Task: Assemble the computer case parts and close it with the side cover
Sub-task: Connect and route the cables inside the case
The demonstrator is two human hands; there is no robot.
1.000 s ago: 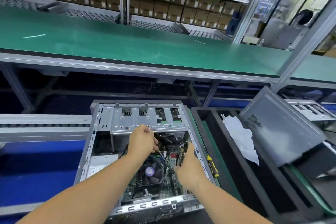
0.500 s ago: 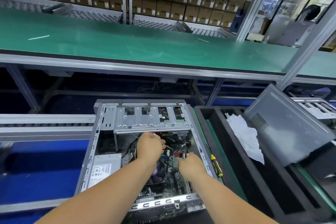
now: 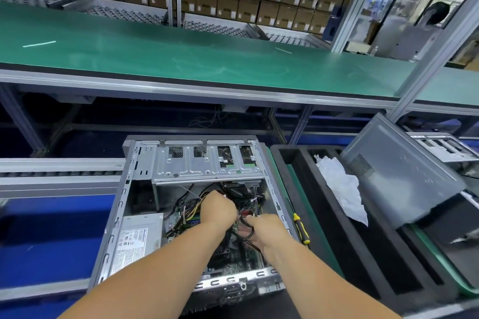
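Observation:
An open computer case (image 3: 121,215) lies on its side in front of me, its motherboard, power supply (image 3: 137,241) and silver drive cage (image 3: 204,166) exposed. Both my hands are inside it over the motherboard. My left hand (image 3: 217,208) is curled around a bundle of wires near the drive cage. My right hand (image 3: 264,232) grips black cables (image 3: 242,223) just right of it. The grey side cover (image 3: 399,176) leans tilted on a black tray at the right.
A yellow-handled screwdriver (image 3: 300,228) lies on the green strip beside the case. A black foam tray (image 3: 331,241) holds crumpled white paper (image 3: 342,189). A green conveyor bench (image 3: 181,59) runs across behind. Another case (image 3: 443,147) sits at far right.
Both hands have come lower and closer together inside the case. The left hand has left the drive cage edge and now holds wires; the right hand has taken black cables.

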